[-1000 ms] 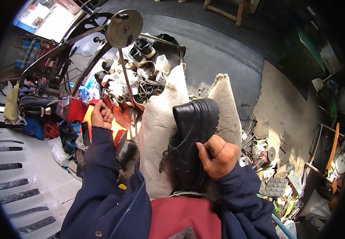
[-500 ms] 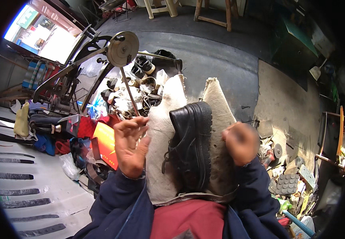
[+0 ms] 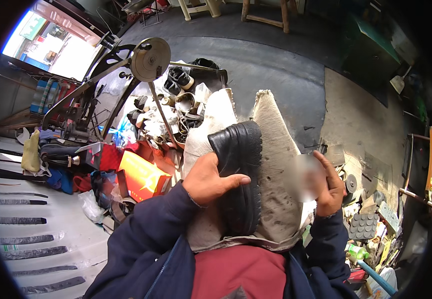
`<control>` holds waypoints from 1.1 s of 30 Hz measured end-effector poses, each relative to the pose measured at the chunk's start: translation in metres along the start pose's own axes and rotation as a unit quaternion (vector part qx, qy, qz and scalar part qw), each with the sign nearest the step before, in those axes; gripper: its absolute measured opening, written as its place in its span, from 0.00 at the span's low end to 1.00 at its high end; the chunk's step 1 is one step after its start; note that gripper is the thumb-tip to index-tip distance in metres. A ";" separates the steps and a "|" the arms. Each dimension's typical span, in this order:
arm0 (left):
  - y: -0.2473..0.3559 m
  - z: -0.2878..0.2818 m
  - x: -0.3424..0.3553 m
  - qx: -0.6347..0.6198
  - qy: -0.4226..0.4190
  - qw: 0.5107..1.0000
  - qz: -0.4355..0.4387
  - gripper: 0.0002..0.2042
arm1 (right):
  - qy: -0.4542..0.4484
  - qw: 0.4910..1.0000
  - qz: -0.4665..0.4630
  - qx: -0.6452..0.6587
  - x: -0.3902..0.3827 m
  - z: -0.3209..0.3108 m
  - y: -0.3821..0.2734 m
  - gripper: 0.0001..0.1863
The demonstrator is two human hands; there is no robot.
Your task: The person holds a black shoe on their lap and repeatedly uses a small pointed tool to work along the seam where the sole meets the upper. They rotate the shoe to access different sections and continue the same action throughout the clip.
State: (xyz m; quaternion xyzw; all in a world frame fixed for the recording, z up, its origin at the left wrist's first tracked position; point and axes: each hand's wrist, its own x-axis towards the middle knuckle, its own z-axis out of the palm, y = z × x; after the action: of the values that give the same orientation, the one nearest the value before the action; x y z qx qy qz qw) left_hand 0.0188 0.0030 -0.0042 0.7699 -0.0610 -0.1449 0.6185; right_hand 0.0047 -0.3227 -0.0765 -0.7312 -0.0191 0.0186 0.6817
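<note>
A black shoe (image 3: 237, 144) lies on its side on a pale cloth (image 3: 281, 184) across the person's lap, its ridged sole facing right. The left hand (image 3: 208, 182) is on the shoe, its thumb spread out across the side toward the sole; the other fingers are largely hidden by the shoe, so I cannot tell how tightly they grip. The right hand (image 3: 329, 192) is at the cloth's right edge, well apart from the shoe, with one finger stretched out; a blurred patch covers the rest, and I cannot tell whether the fingers pinch anything.

At left, an orange box (image 3: 137, 174) has lighter markings too small to read. Dark straps (image 3: 16, 221) lie in rows on a white sheet (image 3: 89, 244), some in clear wrapping; one has a small green label (image 3: 9, 247), its print illegible. Through the bright opening at upper left, a green panel (image 3: 32, 27) is too small to read. A metal wheel (image 3: 150, 59) stands beyond the box, near a heap with dark footwear (image 3: 180, 77).
</note>
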 end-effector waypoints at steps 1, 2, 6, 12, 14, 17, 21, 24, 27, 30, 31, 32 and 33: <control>0.001 -0.001 0.002 -0.016 -0.015 0.999 -0.026 0.28 | 0.040 0.998 0.012 0.046 0.004 -0.014 0.007 0.22; 0.001 -0.002 0.003 -0.033 -0.029 0.998 -0.052 0.30 | 0.075 0.993 0.030 0.089 0.010 -0.036 0.014 0.21; -0.005 -0.004 0.007 -0.159 -0.025 0.982 -0.101 0.29 | 0.410 0.830 0.161 0.342 0.022 -0.115 0.047 0.21; -0.012 -0.013 0.019 -0.255 0.001 0.957 -0.137 0.29 | 0.169 0.978 0.051 0.110 -0.004 -0.049 0.013 0.24; -0.011 -0.016 0.023 -0.254 -0.005 0.956 -0.149 0.29 | 0.021 0.998 0.007 -0.053 -0.010 0.008 -0.014 0.25; -0.009 -0.018 0.022 -0.247 -0.006 0.956 -0.161 0.28 | -0.142 0.979 -0.076 -0.121 0.002 0.063 -0.052 0.25; -0.010 -0.016 0.019 -0.251 0.000 0.956 -0.150 0.27 | -0.181 0.966 -0.127 -0.135 0.021 0.097 -0.075 0.25; -0.012 -0.016 0.018 -0.285 -0.004 0.949 -0.136 0.23 | -0.177 0.966 -0.118 -0.149 0.026 0.102 -0.076 0.25; -0.013 -0.016 0.018 -0.275 -0.006 0.951 -0.138 0.23 | -0.188 0.963 -0.105 -0.165 0.025 0.101 -0.075 0.25; -0.013 -0.016 0.018 -0.284 -0.015 0.949 -0.138 0.23 | -0.213 0.955 -0.104 -0.181 0.025 0.096 -0.078 0.25; -0.013 -0.016 0.017 -0.283 -0.018 0.949 -0.139 0.23 | -0.220 0.952 -0.107 -0.185 0.025 0.095 -0.079 0.25; -0.014 -0.016 0.017 -0.281 -0.021 0.949 -0.139 0.23 | -0.225 0.949 -0.103 -0.194 0.026 0.094 -0.082 0.25; -0.014 -0.016 0.016 -0.280 -0.025 0.950 -0.139 0.22 | -0.229 0.956 -0.073 -0.166 0.026 0.094 -0.084 0.24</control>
State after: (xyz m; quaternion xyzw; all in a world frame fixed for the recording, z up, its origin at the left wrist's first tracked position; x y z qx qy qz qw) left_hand 0.0377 0.0169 -0.0174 0.5630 0.0746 -0.2597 0.7810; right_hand 0.0252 -0.2218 0.0002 -0.8066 -0.2308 0.1323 0.5278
